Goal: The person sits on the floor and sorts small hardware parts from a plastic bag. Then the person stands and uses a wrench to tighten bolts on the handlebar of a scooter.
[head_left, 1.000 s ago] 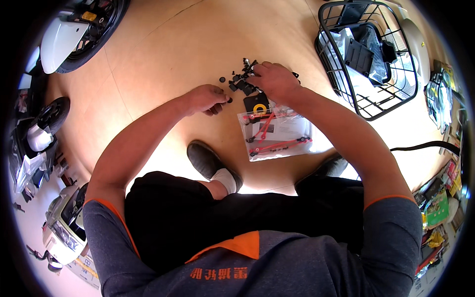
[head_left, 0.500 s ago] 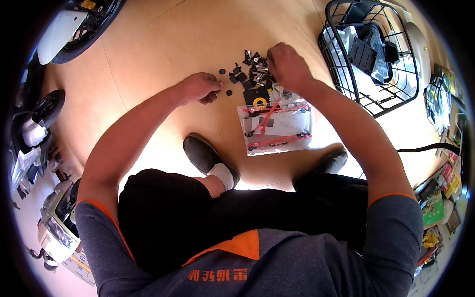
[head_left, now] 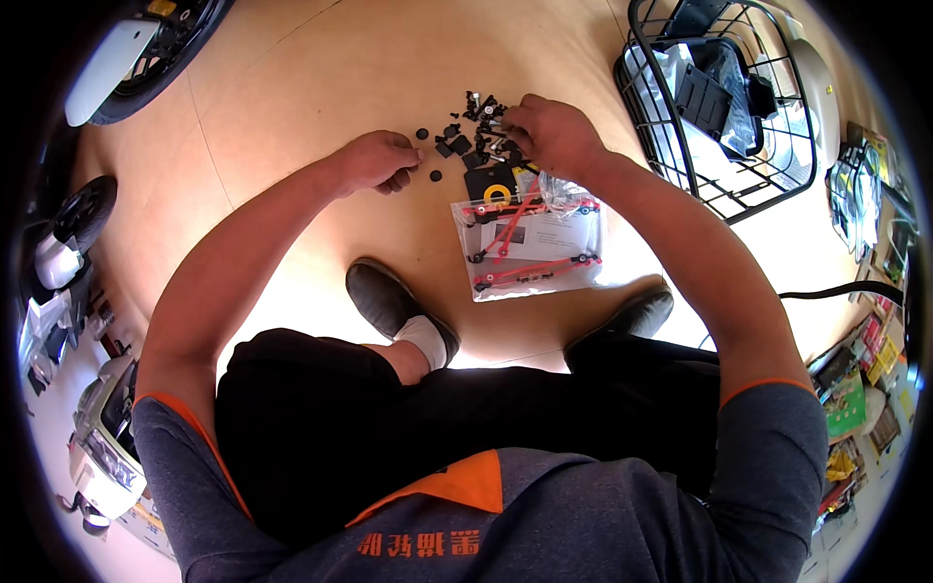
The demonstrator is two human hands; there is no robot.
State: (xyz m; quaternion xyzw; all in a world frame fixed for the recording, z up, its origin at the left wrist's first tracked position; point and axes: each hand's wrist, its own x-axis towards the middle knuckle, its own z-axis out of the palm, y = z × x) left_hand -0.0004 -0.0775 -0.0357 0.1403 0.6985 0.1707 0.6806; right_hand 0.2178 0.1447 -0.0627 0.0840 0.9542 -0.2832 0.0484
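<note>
My left hand (head_left: pixel 377 162): fingers curled, can't tell if grip's closed on anything; just left of small black parts (head_left: pixel 460 145) on the floor (head_left: pixel 292 107). My right hand (head_left: pixel 554 136): bent fingers at their right edge, grip unclear too. Clear bag (head_left: pixel 533 249) nearer me.

The right hand (head_left: pixel 550 136) is beside loose dark parts (head_left: pixel 461 145) on the floor (head_left: pixel 292 107), the left hand (head_left: pixel 375 162) near black discs (head_left: pixel 422 134).

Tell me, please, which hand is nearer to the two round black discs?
Left. The left hand is beside the discs, on their left; the right hand is farther, at the right of the small parts.
</note>
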